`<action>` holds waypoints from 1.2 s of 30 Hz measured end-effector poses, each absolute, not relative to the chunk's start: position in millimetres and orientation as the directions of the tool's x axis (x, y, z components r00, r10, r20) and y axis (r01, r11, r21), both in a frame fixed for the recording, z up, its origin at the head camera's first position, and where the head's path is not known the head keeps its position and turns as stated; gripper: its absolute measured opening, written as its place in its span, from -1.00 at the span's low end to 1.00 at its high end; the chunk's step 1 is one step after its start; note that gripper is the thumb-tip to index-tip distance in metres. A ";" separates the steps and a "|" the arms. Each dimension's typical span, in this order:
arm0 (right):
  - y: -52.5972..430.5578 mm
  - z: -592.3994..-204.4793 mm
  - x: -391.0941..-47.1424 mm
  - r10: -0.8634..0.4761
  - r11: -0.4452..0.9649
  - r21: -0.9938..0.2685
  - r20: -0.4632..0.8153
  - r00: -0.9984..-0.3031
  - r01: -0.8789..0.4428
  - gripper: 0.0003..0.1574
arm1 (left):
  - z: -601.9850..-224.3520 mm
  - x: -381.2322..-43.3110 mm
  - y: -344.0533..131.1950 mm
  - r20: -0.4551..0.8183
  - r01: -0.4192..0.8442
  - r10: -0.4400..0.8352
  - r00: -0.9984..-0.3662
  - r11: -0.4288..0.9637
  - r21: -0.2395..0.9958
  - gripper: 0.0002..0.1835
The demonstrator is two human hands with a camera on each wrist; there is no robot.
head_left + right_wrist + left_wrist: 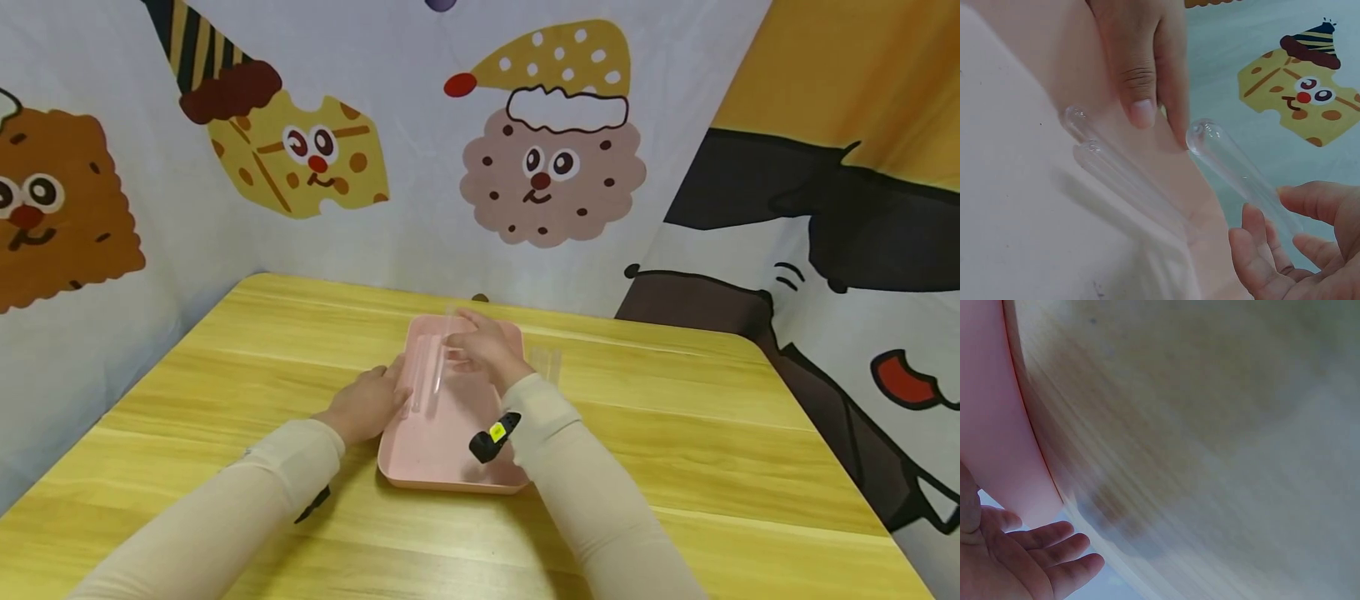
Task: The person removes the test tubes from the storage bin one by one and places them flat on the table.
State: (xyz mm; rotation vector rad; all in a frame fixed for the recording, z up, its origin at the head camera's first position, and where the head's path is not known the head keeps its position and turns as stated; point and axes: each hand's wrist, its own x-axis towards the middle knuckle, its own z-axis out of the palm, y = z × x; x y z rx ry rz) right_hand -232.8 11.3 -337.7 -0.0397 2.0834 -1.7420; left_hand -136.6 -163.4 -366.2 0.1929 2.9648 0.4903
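Observation:
A pink tray [450, 446] lies on the wooden table. My left hand [367, 404] grips its left wall, thumb [1140, 94] over the rim on the inside and fingers outside. Above the tray, my right hand [483, 346] pinches a clear test tube [1241, 172] between thumb and fingertips, its rounded end pointing away from the hand. Inside the tray, along the left side, two more clear test tubes [1132, 184] lie side by side. In the left wrist view the left hand [1016, 562] shows beside the tray's outer wall [991, 400].
Several clear tubes [546, 364] lie on the table [675, 450] just right of the tray, partly behind the right wrist. A cloth with cartoon figures [420, 167] hangs behind the table's far edge.

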 end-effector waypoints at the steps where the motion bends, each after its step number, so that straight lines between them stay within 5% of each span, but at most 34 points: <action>1: 12.4 -336.6 -232.6 -0.284 0.213 -0.946 -0.298 -0.911 0.244 -0.14 | -366.3 -136.6 -163.3 -0.110 0.103 0.147 -0.983 0.939 0.328 -0.35; 36: 79.7 -308.8 -240.9 -0.218 0.163 -0.968 -0.225 -0.950 0.192 -0.12 | -365.0 -138.9 -161.3 -0.158 0.079 0.137 -0.978 0.942 0.327 -0.34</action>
